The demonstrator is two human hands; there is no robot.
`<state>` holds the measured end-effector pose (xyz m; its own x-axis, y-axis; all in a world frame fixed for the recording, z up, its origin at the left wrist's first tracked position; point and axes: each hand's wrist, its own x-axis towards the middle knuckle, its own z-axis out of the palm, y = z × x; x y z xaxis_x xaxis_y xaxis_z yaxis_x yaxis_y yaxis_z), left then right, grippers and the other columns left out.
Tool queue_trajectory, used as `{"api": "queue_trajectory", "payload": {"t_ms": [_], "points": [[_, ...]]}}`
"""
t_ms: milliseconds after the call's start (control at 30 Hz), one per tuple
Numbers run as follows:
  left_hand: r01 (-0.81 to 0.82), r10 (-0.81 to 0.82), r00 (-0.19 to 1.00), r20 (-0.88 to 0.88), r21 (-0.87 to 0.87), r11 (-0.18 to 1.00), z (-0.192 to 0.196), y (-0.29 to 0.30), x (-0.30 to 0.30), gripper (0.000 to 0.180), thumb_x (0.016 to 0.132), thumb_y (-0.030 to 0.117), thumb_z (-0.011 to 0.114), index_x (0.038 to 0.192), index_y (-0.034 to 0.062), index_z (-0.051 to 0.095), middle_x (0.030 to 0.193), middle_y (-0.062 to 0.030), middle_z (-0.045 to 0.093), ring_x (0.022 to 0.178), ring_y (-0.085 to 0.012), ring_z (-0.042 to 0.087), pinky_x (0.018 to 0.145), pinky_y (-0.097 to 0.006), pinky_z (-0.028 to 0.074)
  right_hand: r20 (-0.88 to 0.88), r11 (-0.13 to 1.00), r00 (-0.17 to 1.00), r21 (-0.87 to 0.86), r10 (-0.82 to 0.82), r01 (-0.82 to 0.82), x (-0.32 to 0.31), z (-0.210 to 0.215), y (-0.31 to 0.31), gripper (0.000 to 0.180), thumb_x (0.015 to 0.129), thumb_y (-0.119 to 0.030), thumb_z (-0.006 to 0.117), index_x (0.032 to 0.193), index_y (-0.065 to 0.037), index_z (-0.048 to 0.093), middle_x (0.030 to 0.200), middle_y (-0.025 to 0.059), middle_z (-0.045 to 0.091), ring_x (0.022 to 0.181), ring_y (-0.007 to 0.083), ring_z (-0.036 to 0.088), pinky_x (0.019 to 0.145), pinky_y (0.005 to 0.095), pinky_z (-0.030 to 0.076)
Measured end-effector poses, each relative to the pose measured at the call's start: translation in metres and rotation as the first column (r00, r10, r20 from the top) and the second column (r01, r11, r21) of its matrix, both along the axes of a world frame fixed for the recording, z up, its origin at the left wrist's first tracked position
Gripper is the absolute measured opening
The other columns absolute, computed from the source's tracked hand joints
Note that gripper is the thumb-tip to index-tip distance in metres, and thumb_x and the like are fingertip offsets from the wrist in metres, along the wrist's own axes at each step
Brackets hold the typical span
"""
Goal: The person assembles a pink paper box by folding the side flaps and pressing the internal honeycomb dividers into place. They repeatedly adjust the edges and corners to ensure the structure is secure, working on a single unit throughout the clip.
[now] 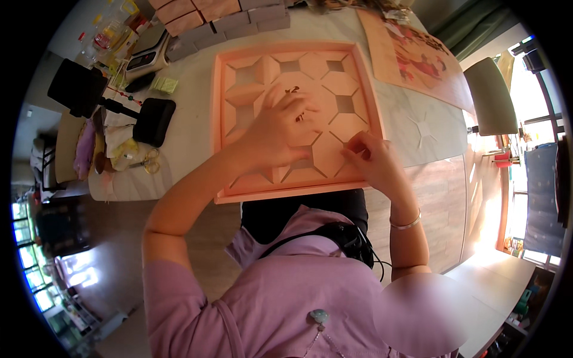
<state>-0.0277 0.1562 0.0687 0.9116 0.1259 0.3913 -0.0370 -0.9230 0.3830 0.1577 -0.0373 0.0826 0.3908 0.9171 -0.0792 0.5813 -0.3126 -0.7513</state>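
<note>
While the left hand (280, 125) extends over the middle of the insert (325, 142) with its fingers spread, the right hand (377, 160) holds its thumb and fingertips close together at the near right; whether they pinch anything cannot be told. The insert — a peach sheet with square cutouts (345, 104) in rows, narrow slits running diagonally from their corners — sits inside a shallow box (286, 195) of matching peach. This box rests at the counter's (191, 113) near edge, with stacked cartons (230, 22) far left and a printed sheet (382, 59) far right.
</note>
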Motion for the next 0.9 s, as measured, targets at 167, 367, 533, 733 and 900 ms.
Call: {"api": "queue_trajectory", "payload": {"t_ms": [167, 367, 533, 733, 900], "points": [[0.379, -0.371, 0.923, -0.102, 0.074, 0.923, 0.005, 0.014, 0.027, 0.041, 0.065, 0.023, 0.088, 0.104, 0.0177, 0.075, 0.110, 0.0010, 0.061, 0.112, -0.0223, 0.056, 0.106, -0.045, 0.041, 0.238, 0.998, 0.969, -0.037, 0.060, -0.053, -0.012, -0.015, 0.003, 0.018, 0.091, -0.012, 0.073, 0.101, 0.004, 0.072, 0.077, 0.0164, 0.073, 0.060, 0.0208, 0.066, 0.059, 0.0324, 0.052], [0.532, -0.512, 0.843, -0.164, 0.112, 0.839, 0.013, 0.019, 0.056, 0.037, 0.062, 0.019, 0.087, 0.096, 0.0152, 0.072, 0.096, -0.0006, 0.057, 0.098, -0.0240, 0.056, 0.090, -0.040, 0.046, -0.594, 0.965, 0.801, -0.244, -0.070, -0.097, -0.004, 0.004, 0.008, 0.031, 0.099, -0.011, 0.065, 0.124, 0.007, 0.066, 0.065, 0.0065, 0.062, 0.055, 0.0166, 0.061, 0.053, 0.0310, 0.049], [0.550, -0.520, 0.825, -0.222, 0.099, 0.829, 0.017, 0.026, 0.060, 0.034, 0.062, 0.013, 0.085, 0.093, 0.0130, 0.069, 0.096, -0.0025, 0.057, 0.097, -0.0251, 0.057, 0.087, -0.040, 0.047, -0.965, 0.976, 0.151, -0.213, -0.217, 0.041, -0.001, -0.019, 0.004, 0.031, 0.098, -0.001, 0.057, 0.127, 0.010, 0.059, 0.089, 0.0092, 0.062, 0.070, 0.0181, 0.067, 0.065, 0.0309, 0.059], [0.574, -0.547, 0.812, -0.205, 0.107, 0.812, 0.008, 0.034, 0.051, 0.027, 0.069, 0.013, 0.079, 0.094, 0.0127, 0.068, 0.097, -0.0033, 0.059, 0.098, -0.0256, 0.059, 0.084, -0.041, 0.049, -0.968, 0.964, -0.030, -0.250, -0.248, 0.093, -0.023, -0.020, 0.014, 0.025, 0.096, 0.006, 0.052, 0.121, 0.009, 0.058, 0.095, 0.0122, 0.061, 0.074, 0.0210, 0.067, 0.067, 0.0345, 0.060], [0.566, -0.541, 0.823, -0.172, 0.173, 0.806, 0.009, 0.031, 0.049, 0.018, 0.077, 0.017, 0.073, 0.095, 0.0157, 0.069, 0.098, -0.0031, 0.061, 0.099, -0.0239, 0.060, 0.085, -0.039, 0.049, -0.957, 0.945, 0.008, -0.286, -0.291, 0.159, -0.032, -0.016, 0.020, 0.013, 0.095, 0.008, 0.052, 0.107, 0.005, 0.058, 0.089, 0.0109, 0.058, 0.067, 0.0206, 0.060, 0.059, 0.0339, 0.052]]}}
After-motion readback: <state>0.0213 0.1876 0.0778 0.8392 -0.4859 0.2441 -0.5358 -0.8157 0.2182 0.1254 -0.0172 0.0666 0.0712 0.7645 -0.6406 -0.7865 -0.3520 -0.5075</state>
